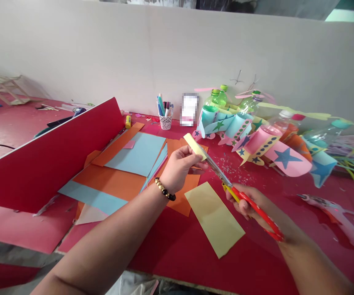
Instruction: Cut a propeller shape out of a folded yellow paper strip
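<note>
Now left hand (178, 168) pinching yellow strip (194, 146), fingers clamped on it; right hand (247, 203) gripping scissors (241, 196), blades at strip; yellow sheet (214, 218) on table (177, 250) below.

Pale yellow paper strip (194, 146) pinched at centre, cut by scissors (247, 200) with red-and-yellow handles; larger pale yellow sheet (214, 218) at 6 o'clock on the red tabletop (302, 213). Orange and light-blue sheets (128, 168) at 9 o'clock, beside a red board (48, 159); black-and-gold bead bracelet (164, 189) on the wrist. At 2 o'clock, pink and blue bottle planes (269, 147) with blue and green stars; at 12, white cup (165, 121), black zigzags.
</note>
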Motion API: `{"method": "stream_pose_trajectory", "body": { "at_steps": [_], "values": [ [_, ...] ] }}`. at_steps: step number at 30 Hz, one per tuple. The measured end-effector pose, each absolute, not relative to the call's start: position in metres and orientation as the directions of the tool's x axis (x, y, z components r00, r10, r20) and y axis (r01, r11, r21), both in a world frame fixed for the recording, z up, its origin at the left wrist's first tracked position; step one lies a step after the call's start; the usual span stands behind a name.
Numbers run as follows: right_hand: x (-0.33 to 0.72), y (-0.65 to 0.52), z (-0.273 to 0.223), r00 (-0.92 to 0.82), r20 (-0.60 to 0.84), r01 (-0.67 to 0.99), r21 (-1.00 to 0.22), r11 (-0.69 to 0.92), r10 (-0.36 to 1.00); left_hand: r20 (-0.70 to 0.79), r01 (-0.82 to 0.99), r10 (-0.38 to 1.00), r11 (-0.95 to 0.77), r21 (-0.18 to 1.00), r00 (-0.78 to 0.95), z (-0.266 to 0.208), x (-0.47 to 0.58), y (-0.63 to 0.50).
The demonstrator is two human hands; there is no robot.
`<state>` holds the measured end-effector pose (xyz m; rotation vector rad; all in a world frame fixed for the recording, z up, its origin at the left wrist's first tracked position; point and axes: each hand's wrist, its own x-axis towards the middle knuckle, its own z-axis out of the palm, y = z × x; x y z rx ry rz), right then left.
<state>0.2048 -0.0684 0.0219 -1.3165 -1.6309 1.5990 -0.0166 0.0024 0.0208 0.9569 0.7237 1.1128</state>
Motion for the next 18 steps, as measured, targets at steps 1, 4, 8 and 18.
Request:
{"method": "stream_pose_trajectory", "body": {
  "at_steps": [1, 4, 8, 18],
  "values": [
    [0.2053, -0.0684, 0.0213, -0.410, -0.267, 0.289, -0.945, -0.154, 0.872, -0.018, -0.404, 0.954, 0.143, 0.903, 0.299, 0.0209, -0.0167, 0.0024],
    [0.2066, -0.0679, 0.0198, -0.417, -0.269, 0.294, -0.944, -0.151, 0.868, -0.025, -0.410, 0.957, 0.147, 0.900, 0.289, 0.0211, -0.0169, 0.0021],
    [0.2064, -0.0678, 0.0210, -0.406, -0.279, 0.302, -0.940, -0.160, 0.870, -0.041, -0.423, 0.964, 0.152, 0.893, 0.261, 0.0211, -0.0167, 0.0021],
    [0.2048, -0.0694, 0.0247, -0.393, -0.304, 0.336, -0.926, -0.172, 0.868, -0.035, -0.418, 0.976, 0.124, 0.900, 0.215, 0.0225, -0.0167, 0.0024]
  ]
}}
